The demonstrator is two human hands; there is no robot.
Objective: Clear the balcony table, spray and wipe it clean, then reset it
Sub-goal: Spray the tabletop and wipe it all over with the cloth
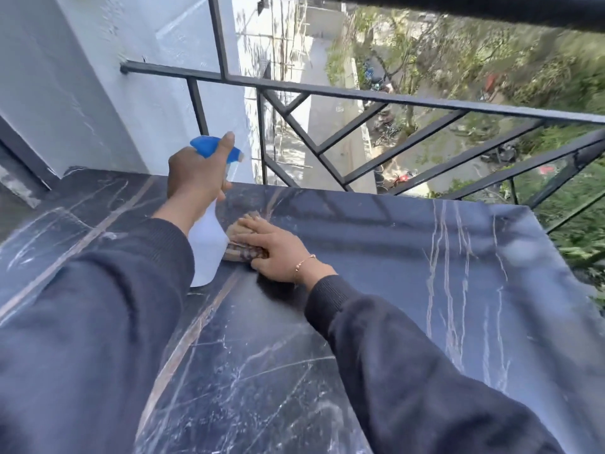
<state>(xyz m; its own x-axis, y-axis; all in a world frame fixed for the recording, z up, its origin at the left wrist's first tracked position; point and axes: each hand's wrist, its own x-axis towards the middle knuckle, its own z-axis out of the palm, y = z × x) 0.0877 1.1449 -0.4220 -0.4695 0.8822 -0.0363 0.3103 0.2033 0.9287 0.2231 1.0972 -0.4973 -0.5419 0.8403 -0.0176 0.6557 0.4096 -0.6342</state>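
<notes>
Wiping a dark marble table (409, 273) on a balcony.
Left hand (193, 173) grips the spray bottle (208, 253); right hand (278, 252), fingers flat, presses the cloth (240, 239). Best wiped in overlapping strokes.

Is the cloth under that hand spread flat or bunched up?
Bunched up: the cloth sits as a small folded wad under the right hand, pressed on the table.

We're up on a balcony with a white wall (108, 77) on the left and a dark metal railing (360, 96) running across. Past the bars, daylight falls on green trees (491, 54) and a paved lane (330, 126) far below.
</notes>
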